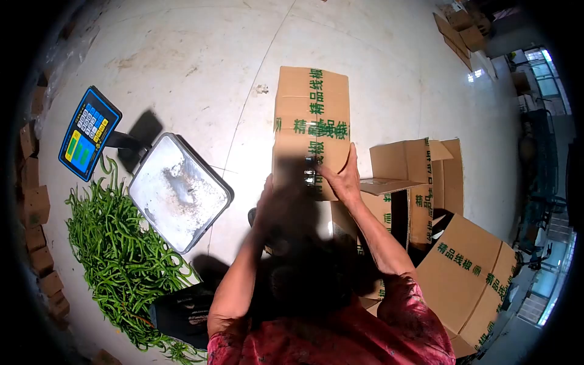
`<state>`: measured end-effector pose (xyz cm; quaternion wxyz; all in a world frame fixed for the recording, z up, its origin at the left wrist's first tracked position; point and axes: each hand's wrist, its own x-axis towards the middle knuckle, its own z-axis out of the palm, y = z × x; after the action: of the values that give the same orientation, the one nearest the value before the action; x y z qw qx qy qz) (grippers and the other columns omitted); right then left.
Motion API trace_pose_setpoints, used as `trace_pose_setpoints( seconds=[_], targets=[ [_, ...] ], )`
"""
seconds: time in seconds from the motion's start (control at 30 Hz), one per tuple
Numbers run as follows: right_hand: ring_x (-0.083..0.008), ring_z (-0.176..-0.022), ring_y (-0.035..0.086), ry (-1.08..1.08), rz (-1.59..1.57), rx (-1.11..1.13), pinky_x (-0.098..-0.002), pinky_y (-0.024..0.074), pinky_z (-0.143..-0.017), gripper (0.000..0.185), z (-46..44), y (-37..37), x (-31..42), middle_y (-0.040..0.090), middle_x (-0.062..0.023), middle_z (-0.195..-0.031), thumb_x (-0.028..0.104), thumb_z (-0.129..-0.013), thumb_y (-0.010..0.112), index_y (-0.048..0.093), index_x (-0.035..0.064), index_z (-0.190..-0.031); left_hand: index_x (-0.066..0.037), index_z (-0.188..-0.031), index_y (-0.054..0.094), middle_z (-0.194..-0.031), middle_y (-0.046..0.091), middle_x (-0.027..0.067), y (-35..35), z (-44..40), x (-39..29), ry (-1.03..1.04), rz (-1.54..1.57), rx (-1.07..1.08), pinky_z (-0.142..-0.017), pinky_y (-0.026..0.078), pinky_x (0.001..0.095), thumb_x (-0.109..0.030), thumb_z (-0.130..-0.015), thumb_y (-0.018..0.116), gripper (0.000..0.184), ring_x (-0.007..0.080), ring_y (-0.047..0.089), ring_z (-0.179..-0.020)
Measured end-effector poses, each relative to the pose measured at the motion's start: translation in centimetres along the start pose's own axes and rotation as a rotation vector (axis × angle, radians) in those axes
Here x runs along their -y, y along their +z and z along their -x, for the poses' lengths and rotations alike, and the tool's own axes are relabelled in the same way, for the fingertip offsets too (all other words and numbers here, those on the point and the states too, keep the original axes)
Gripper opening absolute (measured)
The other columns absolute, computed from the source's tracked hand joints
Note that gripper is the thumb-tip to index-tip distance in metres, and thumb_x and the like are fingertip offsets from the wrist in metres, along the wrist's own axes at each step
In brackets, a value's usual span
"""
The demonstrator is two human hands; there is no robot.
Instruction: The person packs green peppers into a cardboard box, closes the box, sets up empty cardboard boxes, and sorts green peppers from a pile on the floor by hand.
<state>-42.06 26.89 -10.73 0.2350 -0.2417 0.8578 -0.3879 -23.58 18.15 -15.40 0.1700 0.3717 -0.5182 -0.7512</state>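
Note:
A tall cardboard box [313, 100] printed with green characters stands in front of me on the pale floor. My right hand [344, 179] grips its near right side, thumb on the top face beside a shiny strip that looks like clear tape [310, 173]. At the near left edge, my left hand [265, 194] holds the box from the other side; its fingers are partly lost in dark shadow. That shadow also covers the near end of the box.
Left of me are a scale with a metal platform [179, 188] and a keypad display [90, 134], beside a heap of long green chilli peppers [121, 261]. Several cardboard boxes [462, 274], some with flaps raised, crowd my right side. More boxes [36, 207] line the far left.

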Motion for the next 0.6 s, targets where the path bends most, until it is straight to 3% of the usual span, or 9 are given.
trace_pose_setpoints(
  seconds=[0.07,0.3,0.33,0.37,0.43,0.5,0.53,0.57,0.6],
  targets=[
    [-0.0337,-0.131,0.039,0.049,-0.063,0.006,-0.0395,0.0318,-0.11,0.113,0.0,0.2,-0.8,0.038,-0.0245,-0.142,0.036,-0.067,0.082,0.015,-0.0027,-0.148,-0.003,-0.136,0.038,-0.116,0.06,0.0144,0.6,1.2,-2.1,0.055,-0.249,-0.062,-0.089,0.048,0.0371,-0.018,-0.082,0.069,0.064,0.0234,0.059,-0.108],
    [-0.0393,-0.126,0.043,-0.11,-0.022,-0.272,-0.0465,0.0342,-0.106,0.108,-7.0,0.7,-1.9,0.045,-0.0247,-0.136,0.046,-0.065,0.082,0.027,0.0013,-0.146,-0.006,-0.129,0.047,-0.116,0.061,0.0145,4.0,-4.6,-8.0,0.013,-0.157,-0.021,-0.09,0.048,0.0352,-0.016,-0.08,0.072,0.056,0.0236,0.06,-0.105],
    [-0.0404,-0.124,0.044,-0.107,0.088,-0.359,-0.0467,0.0352,-0.105,0.109,-8.9,0.8,-1.7,0.047,-0.0253,-0.134,0.047,-0.063,0.083,0.029,-0.0008,-0.144,-0.004,-0.125,0.05,-0.115,0.061,0.014,3.2,-8.3,-3.7,0.218,-0.39,-0.111,-0.088,0.049,0.0345,-0.016,-0.078,0.073,0.053,0.0223,0.062,-0.102],
    [-0.0409,-0.123,0.044,-0.098,0.151,-0.432,-0.0475,0.0353,-0.103,0.103,-10.1,0.8,-1.3,0.047,-0.026,-0.134,0.048,-0.066,0.08,0.033,-0.0022,-0.142,-0.004,-0.13,0.047,-0.12,0.06,0.0145,3.4,-10.0,-2.7,0.343,-0.306,-0.117,-0.086,0.05,0.0344,-0.012,-0.079,0.071,0.056,0.0226,0.062,-0.101],
    [-0.0415,-0.125,0.041,-0.072,0.117,-0.332,-0.0506,0.0333,-0.103,0.087,-11.3,0.5,-0.5,0.044,-0.0275,-0.136,0.044,-0.075,0.073,0.037,-0.0021,-0.139,-0.004,-0.137,0.042,-0.121,0.057,0.0131,3.4,-9.9,-4.3,0.133,-0.02,-0.096,-0.085,0.051,0.0313,-0.017,-0.084,0.068,0.061,0.0207,0.058,-0.103],
    [-0.0425,-0.12,0.044,-0.324,0.332,-0.353,-0.0505,0.0334,-0.102,0.064,-8.7,0.8,0.1,0.049,-0.0266,-0.131,0.036,-0.08,0.068,0.047,0.0014,-0.13,-0.003,-0.14,0.039,-0.123,0.056,0.0134,3.3,-7.1,-6.1,0.112,0.003,-0.108,-0.081,0.05,0.0286,-0.017,-0.086,0.067,0.063,0.0183,0.058,-0.098],
    [-0.0457,-0.126,0.037,-0.432,0.281,-0.274,-0.055,0.03,-0.104,0.059,-6.5,0.3,0.9,0.042,-0.0285,-0.136,0.034,-0.084,0.061,0.048,0.0004,-0.13,0.0,-0.139,0.04,-0.118,0.059,0.0139,2.5,-6.7,-4.4,0.002,0.123,-0.086,-0.082,0.05,0.0264,-0.017,-0.088,0.065,0.059,0.0169,0.061,-0.095],
    [-0.0468,-0.126,0.037,-0.453,0.252,-0.235,-0.0549,0.0305,-0.103,0.061,-4.5,0.4,0.8,0.043,-0.0281,-0.135,0.038,-0.083,0.062,0.048,0.0018,-0.13,0.003,-0.134,0.045,-0.1,0.065,0.0123,1.2,-5.5,-3.8,-0.055,0.001,0.013,-0.068,0.048,0.0226,-0.012,-0.088,0.062,0.05,0.0116,0.057,-0.074],
    [-0.0465,-0.127,0.036,-0.506,0.226,-0.161,-0.0546,0.0306,-0.103,0.061,-3.0,0.7,-0.8,0.041,-0.0273,-0.138,0.036,-0.082,0.065,0.048,0.0028,-0.13,0.005,-0.131,0.047,-0.096,0.065,0.0109,0.3,-4.1,-2.8,-0.102,-0.049,0.035,-0.065,0.046,0.0221,-0.013,-0.089,0.062,0.048,0.0108,0.055,-0.071]
  ],
)
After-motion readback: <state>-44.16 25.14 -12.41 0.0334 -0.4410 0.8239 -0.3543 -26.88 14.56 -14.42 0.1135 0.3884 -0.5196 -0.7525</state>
